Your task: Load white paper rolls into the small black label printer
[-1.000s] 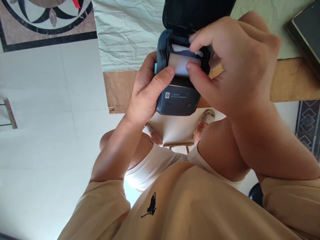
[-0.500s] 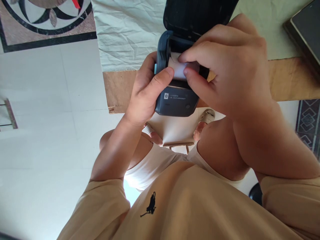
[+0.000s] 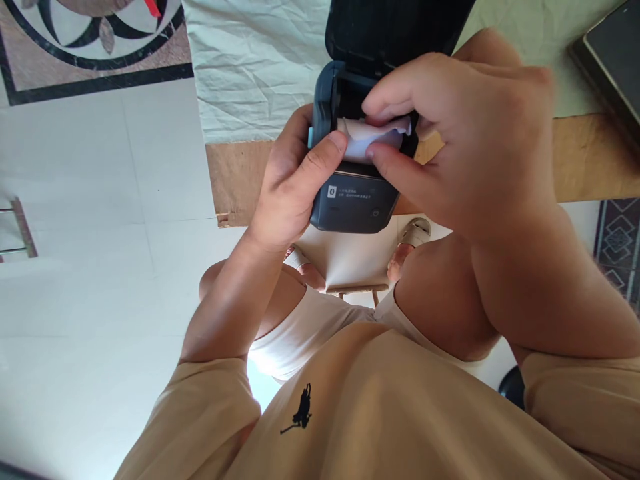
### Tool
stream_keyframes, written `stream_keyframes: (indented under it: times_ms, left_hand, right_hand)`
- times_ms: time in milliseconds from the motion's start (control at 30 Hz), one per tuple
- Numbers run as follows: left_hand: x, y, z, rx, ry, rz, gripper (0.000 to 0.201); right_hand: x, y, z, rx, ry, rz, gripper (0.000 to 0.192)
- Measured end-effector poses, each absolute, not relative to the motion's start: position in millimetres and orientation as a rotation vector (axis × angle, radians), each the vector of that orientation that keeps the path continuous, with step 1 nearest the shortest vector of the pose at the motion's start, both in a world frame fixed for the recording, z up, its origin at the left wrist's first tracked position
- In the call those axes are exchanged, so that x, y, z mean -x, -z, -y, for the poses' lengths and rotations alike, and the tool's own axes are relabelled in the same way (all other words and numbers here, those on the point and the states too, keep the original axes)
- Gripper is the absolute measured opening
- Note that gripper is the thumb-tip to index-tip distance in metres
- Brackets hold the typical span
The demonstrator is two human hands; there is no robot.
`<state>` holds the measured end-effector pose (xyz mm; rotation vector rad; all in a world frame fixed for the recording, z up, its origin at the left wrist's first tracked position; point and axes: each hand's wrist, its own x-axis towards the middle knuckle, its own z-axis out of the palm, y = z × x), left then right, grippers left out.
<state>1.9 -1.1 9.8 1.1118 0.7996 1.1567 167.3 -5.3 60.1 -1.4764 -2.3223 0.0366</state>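
Note:
A dark blue portable label printer (image 3: 356, 200) is held above the table's front edge, its black lid (image 3: 395, 30) swung up and away from me. My left hand (image 3: 300, 177) wraps around the printer's left side, with the thumb resting at the compartment's edge. Inside the compartment lies a roll of white paper (image 3: 361, 145). My right hand (image 3: 465, 133) reaches in from the right, thumb and fingers closed on the loose end of the paper, which is lifted and curled. The fingertips behind the paper are partly hidden.
A pale green cloth (image 3: 255, 73) covers the table, leaving a bare wooden edge (image 3: 240, 180) along the front. At the far right lies a dark flat box-like object (image 3: 613, 70). My legs and a wooden stool part (image 3: 357, 289) are below.
My right hand has pulled the paper's loose end up and to the right, so it now curls above the roll. My left hand and the printer have hardly moved.

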Motion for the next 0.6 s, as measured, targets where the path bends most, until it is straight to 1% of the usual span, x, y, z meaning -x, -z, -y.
stream_keyframes:
  times_ms: [100, 200, 333, 433, 533, 600]
  left_hand:
    - [-2.4, -8.5, 0.8, -1.111, -1.171, -0.823, 0.025]
    - [-3.1, -8.6, 0.6, -1.127, -1.189, -0.823, 0.023]
    - [-4.6, -14.4, 2.7, -1.084, -1.210, -0.799, 0.017]
    - [-3.0, -14.3, 1.6, -1.038, -1.210, -0.810, 0.013]
    - [1.0, -6.4, -3.1, -1.060, -1.193, -0.772, 0.023]
    - [2.9, -1.4, -5.3, -1.078, -1.178, -0.736, 0.031]
  right_hand:
    - [-168.6, -59.9, 6.5, 1.413, 0.002, 2.236, 0.018]
    - [-170.6, -63.1, 8.0, 1.301, 0.056, 2.189, 0.020]
    - [-171.6, -63.7, 9.0, 1.029, 0.091, 2.162, 0.016]
    - [-169.7, -57.1, 10.1, 0.990, 0.087, 2.167, 0.014]
    - [-166.9, -48.9, 11.5, 1.018, 0.101, 2.216, 0.015]
    - [-165.7, -45.3, 11.8, 0.981, 0.100, 2.235, 0.012]
